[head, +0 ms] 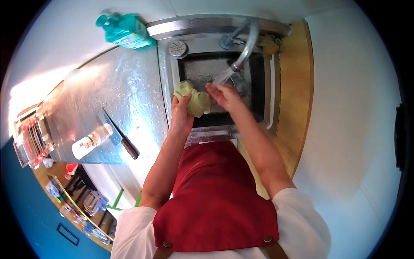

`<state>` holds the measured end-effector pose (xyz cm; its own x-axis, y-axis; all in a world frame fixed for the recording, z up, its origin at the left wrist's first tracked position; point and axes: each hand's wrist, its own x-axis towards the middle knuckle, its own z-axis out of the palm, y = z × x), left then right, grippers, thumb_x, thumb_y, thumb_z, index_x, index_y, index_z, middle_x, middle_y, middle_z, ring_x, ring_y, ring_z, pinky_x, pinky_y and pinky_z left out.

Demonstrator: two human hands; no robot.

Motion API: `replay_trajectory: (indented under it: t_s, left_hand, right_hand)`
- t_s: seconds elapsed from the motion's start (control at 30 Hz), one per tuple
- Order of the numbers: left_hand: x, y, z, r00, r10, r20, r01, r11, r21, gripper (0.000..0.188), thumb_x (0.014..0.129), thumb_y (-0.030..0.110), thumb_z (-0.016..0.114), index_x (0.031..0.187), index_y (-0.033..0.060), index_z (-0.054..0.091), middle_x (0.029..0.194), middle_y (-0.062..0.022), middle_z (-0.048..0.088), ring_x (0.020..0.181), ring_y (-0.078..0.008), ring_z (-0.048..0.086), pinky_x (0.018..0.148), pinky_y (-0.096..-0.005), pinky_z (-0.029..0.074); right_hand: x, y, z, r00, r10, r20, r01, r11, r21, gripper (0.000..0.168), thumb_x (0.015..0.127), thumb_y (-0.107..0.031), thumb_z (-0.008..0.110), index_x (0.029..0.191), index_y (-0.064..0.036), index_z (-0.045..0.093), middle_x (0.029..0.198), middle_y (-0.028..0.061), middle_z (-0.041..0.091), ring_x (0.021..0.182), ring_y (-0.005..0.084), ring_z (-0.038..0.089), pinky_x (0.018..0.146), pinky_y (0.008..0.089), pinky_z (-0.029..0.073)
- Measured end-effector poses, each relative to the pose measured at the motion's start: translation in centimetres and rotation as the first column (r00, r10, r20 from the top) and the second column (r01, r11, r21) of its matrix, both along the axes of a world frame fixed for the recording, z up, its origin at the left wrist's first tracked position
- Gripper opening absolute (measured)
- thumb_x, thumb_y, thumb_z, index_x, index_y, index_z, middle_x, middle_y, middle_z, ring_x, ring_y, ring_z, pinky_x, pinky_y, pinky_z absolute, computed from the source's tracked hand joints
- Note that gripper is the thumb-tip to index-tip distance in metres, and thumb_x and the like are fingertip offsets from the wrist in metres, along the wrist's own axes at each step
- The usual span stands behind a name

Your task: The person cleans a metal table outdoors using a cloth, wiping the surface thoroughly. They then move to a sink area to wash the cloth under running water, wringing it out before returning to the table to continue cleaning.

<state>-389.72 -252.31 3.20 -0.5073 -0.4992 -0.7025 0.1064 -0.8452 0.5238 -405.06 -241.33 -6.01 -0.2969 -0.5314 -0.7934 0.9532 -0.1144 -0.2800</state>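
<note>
My left hand [181, 113] grips a yellow-green cloth [198, 103] over the left side of a metal sink [272, 97]. Water runs from the curved chrome faucet [251, 42] onto or just beside the fingers of my right hand [226, 95]. That hand looks empty, its fingers partly spread and slightly curled, a little to the right of the cloth. Part of the basin floor is hidden by both hands. A round perforated metal strainer [178, 49] rests on the sink's back left corner.
Left on the wet metal counter [142, 84] lie a cleaver [129, 147] with a dark handle and a white-labelled bottle [87, 144]. A teal detergent bottle [129, 32] stands behind. A yellowish cloth [271, 45] sits at the back right. A wooden ledge [294, 94] and wall border the right side.
</note>
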Motion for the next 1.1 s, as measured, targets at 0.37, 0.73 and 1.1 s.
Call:
replay_trajectory:
  t_s: [0.37,0.73,1.1]
  left_hand:
    - [-1.8,0.4,0.2,0.988,0.152,-0.035,-0.146,0.979,0.139,0.034,0.099,0.022,0.063,0.127,0.0073,0.053,0.114,-0.0062,0.062,0.102,-0.0228,0.065,0.085,-0.0413,0.057]
    - [-6.2,-1.7,-6.3,0.986,-0.007,0.166,-0.017,0.99,0.143,0.06,0.096,0.052,0.06,0.139,0.0126,0.047,0.136,-0.0128,0.057,0.125,-0.0317,0.056,0.104,-0.0515,0.044]
    - [-6.8,0.0,-10.7,0.98,0.17,-0.099,-0.126,0.93,0.346,0.049,0.097,0.047,0.06,0.114,0.0021,0.064,0.099,-0.0133,0.069,0.082,-0.0269,0.068,0.071,-0.0408,0.056]
  right_hand:
    - [-1.4,-1.6,-2.8,0.522,0.82,-0.236,-0.541,0.532,0.652,0.065,0.096,-0.065,0.049,0.127,-0.01,0.063,0.115,0.011,0.07,0.105,0.0327,0.067,0.077,0.0546,0.055]
    - [-4.0,-0.1,5.2,0.805,0.473,-0.359,-0.361,0.87,0.336,0.027,0.097,-0.013,0.057,0.123,-0.008,0.061,0.11,0.0088,0.066,0.092,0.0231,0.067,0.067,0.0336,0.062]
    - [12.5,2.0,18.6,-0.324,0.572,-0.753,-0.028,0.79,0.612,0.03,0.092,-0.013,0.06,0.118,0.002,0.062,0.124,0.0267,0.056,0.108,0.0372,0.061,0.092,0.0473,0.048]
